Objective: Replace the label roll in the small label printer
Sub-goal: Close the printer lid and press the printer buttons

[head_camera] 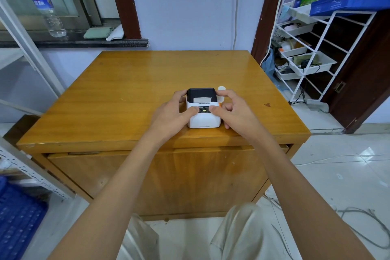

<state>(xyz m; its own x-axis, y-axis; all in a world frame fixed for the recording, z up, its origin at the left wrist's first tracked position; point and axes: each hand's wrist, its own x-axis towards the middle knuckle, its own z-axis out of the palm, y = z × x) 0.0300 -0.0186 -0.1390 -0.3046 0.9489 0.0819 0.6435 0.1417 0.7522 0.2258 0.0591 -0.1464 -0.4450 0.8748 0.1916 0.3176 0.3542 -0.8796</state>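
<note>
Two hands clasp the label printer (203, 110) from both sides. Our left hand (173, 114) wraps the left flank, fingers curled round the far-left corner of the black lid (201, 92), thumb pressed on the control strip w/ the lit indicator. Our right hand (234, 112) mirrors it: thumb down on the right end of that strip, fingers arched over the right side, near an orange tab. So each grip is pressed against the printer body, closed round it, not spread. A white strip of label paper (202, 99) shows at the slot just below the lid. Just behind the right fingers, at the printer's far-right corner, sits a small white label roll (222, 88); can't tell if the fingers touch it.

We see the printer standing upright near the front-middle of the wooden counter (135, 88), whose glossy top carries little else. Far left, a water bottle (46, 9) stands on the window sill beside folded cloths. Far right, a white wire rack (316, 53) holds trays and a blue crate (348, 2). Another blue crate (16, 215) lies on the floor, near left.
</note>
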